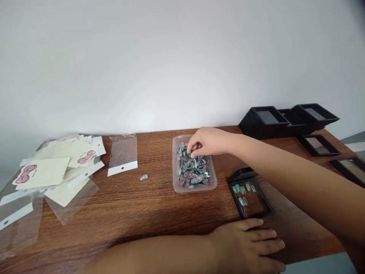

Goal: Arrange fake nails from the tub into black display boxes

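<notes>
My right hand (205, 142) reaches into a clear plastic tray (174, 179) full of small green and pink press-on nails (194, 171); its fingertips are pinched together among the pieces at the tray's far end. My left hand (251, 245) lies flat on the wooden table (128, 205) near the front edge, fingers stretched out, just below an open black display case (251, 196). Several pale green nails (242, 189) lie inside that case.
A single loose nail (144, 177) lies left of the tray. A clear bag with a white header (122, 156) lies beyond it. Cards with pink bows (42, 171) and more clear sleeves are piled at far left. Black cases (288, 120) are stacked back right.
</notes>
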The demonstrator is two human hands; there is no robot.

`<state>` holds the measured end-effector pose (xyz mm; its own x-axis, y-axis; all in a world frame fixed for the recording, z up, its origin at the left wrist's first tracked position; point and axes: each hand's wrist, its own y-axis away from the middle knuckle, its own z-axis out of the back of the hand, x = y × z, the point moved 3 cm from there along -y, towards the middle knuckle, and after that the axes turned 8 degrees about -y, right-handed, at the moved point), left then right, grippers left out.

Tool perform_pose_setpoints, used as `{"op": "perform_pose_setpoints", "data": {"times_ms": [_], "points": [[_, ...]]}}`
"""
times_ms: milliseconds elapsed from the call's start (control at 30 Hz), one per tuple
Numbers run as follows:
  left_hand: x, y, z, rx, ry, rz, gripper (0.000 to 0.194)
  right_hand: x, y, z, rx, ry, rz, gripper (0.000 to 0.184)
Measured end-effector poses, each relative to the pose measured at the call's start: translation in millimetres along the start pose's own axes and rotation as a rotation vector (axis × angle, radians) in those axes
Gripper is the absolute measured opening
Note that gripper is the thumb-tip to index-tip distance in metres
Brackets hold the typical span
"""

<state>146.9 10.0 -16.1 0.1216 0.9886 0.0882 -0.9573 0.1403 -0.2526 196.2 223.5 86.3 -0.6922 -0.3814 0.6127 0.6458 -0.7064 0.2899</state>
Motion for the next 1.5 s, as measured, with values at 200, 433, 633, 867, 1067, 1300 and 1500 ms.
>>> {"op": "perform_pose_setpoints", "data": {"times_ms": [200,433,633,867,1067,1300,1500], "points": [[1,0,4.4,0.005,0.022,-0.004,0.048,1,18,14,-0.084,-0.212,0.049,0.025],[-5,3,-4.3,-0.01,0.031,0.018,0.05,1,24,22,-0.155,-0.357,0.128,0.024],[-8,3,-5.9,0.008,0.048,0.023,0.051,1,24,18,-0.133,-0.404,0.119,0.024],[-3,1,6.0,0.074,0.133,0.032,0.052,0,24,14,-0.117,-0.436,0.079,0.022],[1,0,14.5,0.102,0.187,0.027,0.051,3,25,9,-0.099,-0.535,0.071,0.021],[-3,0,6.7,0.107,0.18,0.03,0.054,10,29,8,-0.08,-0.645,0.101,0.019],[-10,-2,-12.4,0.061,0.202,0.052,0.057,11,35,9,-0.143,-0.67,0.132,0.017]]}}
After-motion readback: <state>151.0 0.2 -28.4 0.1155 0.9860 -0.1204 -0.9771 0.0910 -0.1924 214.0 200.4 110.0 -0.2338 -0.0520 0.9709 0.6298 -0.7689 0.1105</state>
